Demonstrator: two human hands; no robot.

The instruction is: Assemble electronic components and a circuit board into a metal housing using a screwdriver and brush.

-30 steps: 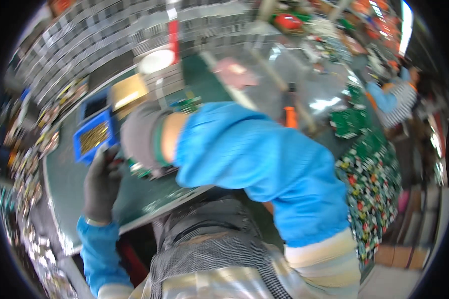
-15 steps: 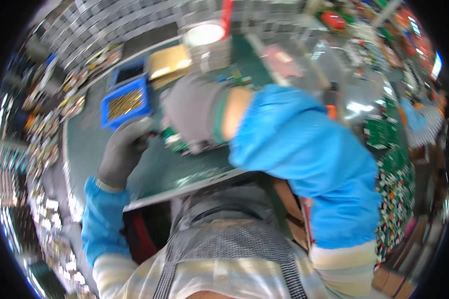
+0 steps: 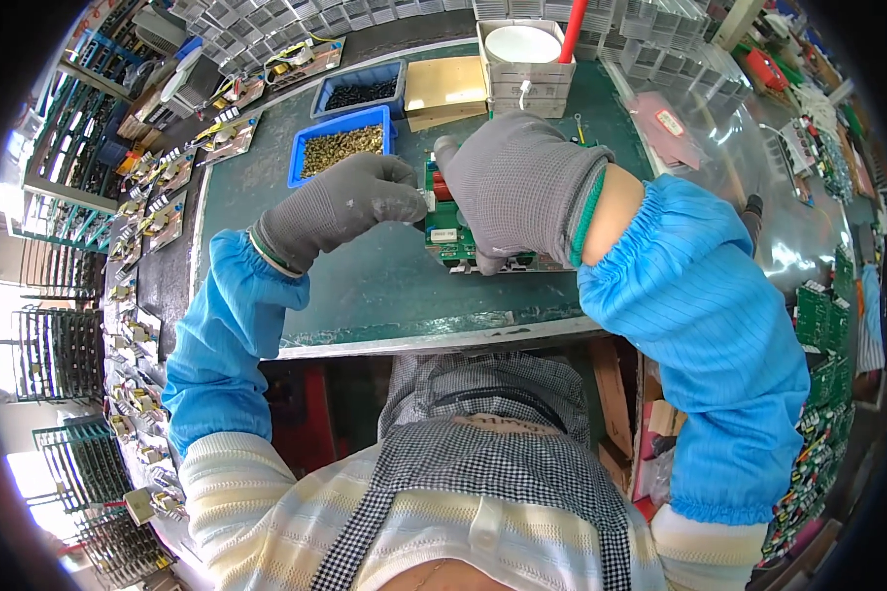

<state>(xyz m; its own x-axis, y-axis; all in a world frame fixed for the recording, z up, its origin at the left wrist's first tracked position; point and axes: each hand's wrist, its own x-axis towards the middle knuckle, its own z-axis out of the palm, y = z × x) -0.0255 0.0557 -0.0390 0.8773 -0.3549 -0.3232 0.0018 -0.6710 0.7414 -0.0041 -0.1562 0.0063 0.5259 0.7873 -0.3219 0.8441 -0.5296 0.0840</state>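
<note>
A green circuit board [image 3: 446, 219] with red and white components lies on the green bench top in front of me, partly hidden under my right hand. My right hand [image 3: 522, 187], in a grey knit glove, arches over the board with its thumb at the far edge and fingers curled down toward the near edge. At the board's left edge my left hand [image 3: 350, 204], gloved alike, has its fingers pinched together beside a white part. Whatever lies between those fingertips is too small to make out.
Beyond my left hand stands a blue bin [image 3: 341, 150] of small brass-coloured parts, with a second bin [image 3: 361, 91] of black parts behind it. A cardboard piece [image 3: 446, 87] and a white box [image 3: 528, 97] sit farther back. Pink sheets [image 3: 664, 130] lie to the right.
The view has swung, shifting the bench within it. My left hand has come closer to the board's left edge. My right hand stays over the board.
</note>
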